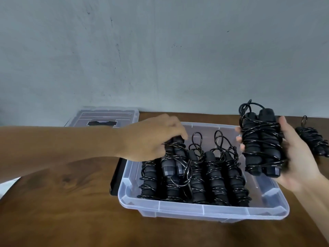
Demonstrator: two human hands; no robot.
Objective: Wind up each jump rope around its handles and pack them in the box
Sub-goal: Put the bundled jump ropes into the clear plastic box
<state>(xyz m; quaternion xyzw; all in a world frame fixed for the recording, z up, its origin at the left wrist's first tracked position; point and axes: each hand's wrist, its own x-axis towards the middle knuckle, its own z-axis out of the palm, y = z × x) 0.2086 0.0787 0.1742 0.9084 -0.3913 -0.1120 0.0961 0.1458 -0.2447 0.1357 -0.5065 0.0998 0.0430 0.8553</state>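
A clear plastic box [204,208] stands on the wooden table and holds several black jump ropes [220,177], each wound round its foam handles. My left hand [151,138] reaches over the box's left side and grips one wound rope bundle [173,161] that lies on top of the others. My right hand [300,161] holds another wound jump rope [261,143] upright above the box's right rim, fingers curled round the handles. One more wound rope [313,141] lies on the table to the right of that hand.
The box's clear lid [106,116] with a black handle lies at the back left by the grey wall. A black flat object [116,175] sits against the box's left side. Brown table surface [62,211] stretches in front and to the left.
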